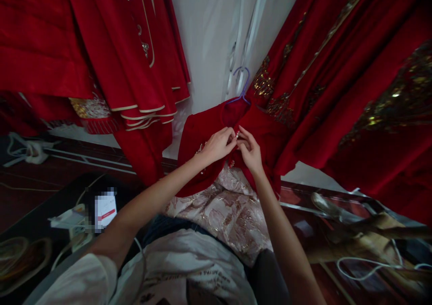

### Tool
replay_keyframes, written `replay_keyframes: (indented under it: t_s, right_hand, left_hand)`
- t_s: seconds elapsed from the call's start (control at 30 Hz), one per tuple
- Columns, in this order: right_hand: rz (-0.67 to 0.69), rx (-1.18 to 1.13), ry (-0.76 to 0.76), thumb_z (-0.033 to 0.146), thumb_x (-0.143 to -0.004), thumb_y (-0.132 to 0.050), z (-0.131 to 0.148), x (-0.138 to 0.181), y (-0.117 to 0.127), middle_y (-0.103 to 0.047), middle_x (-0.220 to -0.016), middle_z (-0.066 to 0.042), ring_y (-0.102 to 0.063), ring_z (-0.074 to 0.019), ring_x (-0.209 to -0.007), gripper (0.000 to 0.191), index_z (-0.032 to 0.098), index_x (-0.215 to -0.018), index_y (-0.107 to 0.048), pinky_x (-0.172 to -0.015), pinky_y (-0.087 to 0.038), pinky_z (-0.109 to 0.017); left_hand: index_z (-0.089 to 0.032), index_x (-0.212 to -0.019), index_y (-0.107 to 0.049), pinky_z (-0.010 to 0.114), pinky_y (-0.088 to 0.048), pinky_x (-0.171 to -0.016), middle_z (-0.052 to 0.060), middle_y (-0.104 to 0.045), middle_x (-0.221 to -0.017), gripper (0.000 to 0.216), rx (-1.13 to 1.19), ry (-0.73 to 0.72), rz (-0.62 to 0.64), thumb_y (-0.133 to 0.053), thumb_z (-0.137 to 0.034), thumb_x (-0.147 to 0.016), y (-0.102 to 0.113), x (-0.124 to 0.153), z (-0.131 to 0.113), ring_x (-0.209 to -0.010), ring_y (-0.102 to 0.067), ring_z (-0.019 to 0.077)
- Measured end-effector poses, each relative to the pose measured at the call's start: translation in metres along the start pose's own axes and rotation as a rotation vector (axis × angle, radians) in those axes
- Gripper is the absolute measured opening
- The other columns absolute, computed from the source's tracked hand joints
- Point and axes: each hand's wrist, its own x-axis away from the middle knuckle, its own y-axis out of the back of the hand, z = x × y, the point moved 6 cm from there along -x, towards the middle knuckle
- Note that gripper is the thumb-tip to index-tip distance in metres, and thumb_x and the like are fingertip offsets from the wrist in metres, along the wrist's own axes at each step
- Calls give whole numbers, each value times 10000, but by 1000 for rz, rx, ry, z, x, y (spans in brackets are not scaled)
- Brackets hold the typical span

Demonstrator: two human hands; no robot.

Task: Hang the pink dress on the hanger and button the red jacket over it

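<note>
A red jacket-like garment (199, 125) hangs in front of me on a purple hanger (243, 93). My left hand (221, 144) and my right hand (249, 150) meet at its front edge, below the neck opening. Between their fingertips shows a small pale, beaded trim piece (237, 135), too small to name exactly. Both hands are closed in a pinch there. More silvery beadwork (201, 150) sits on the garment's front, beside my left wrist. Under the red garment, a pink floral brocade cloth (232, 206) with glittering threads spreads over my lap.
Red garments (135, 62) with pale piping hang at left, and red garments with gold sequins (388, 98) at right. At lower left, a lit phone (106, 210) stands on a dark surface (84, 188). A white cord (367, 269) lies among clutter at lower right.
</note>
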Motion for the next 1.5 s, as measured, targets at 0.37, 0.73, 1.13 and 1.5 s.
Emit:
replay_keyframes:
  t_s: [0.37, 0.73, 1.13, 1.5]
  right_hand:
    - [279, 770, -28, 163, -636, -692, -38, 52, 5, -508, -1294, -180, -630, -298, -948, 1146, 256, -1552, -10, -813, -513, -488]
    - [76, 470, -259, 438, -871, -515, -9, 31, 105, -699, -772, -43, -628, -197, -687, 324, 163, -834, -683, -629, -506, -285]
    - [1000, 167, -206, 417, -800, -692, 89, 84, -5, -577, -1360, -40, -570, -225, -1221, 518, 283, -1293, -607, -1025, -478, -362]
    - [439, 128, -332, 413, -866, -590, 25, 50, 5, -669, -1097, -95, -701, -177, -842, 452, 209, -1268, -552, -770, -605, -365]
  left_hand:
    - [-202, -1054, -602, 349, -501, -908, 118, -620, -1233, 338, 841, 653, -131, -571, -481, -866, -40, 68, 53, -1020, -652, 186]
    - [-176, -1285, -567, 404, -282, -1162, 132, -404, -1498, 618, 988, 775, -14, -443, -621, -874, -55, 75, 72, -1350, -436, 272]
    - [-152, -1234, -609, 463, -288, -1158, 100, -639, -1269, 655, 1451, 756, -142, -437, -653, -848, -62, 79, 44, -1286, -504, 282]
    - [-200, -931, -674, 264, -510, -755, 28, -678, -925, 235, 735, 654, -449, -625, -371, -778, -29, 100, 65, -886, -626, 172]
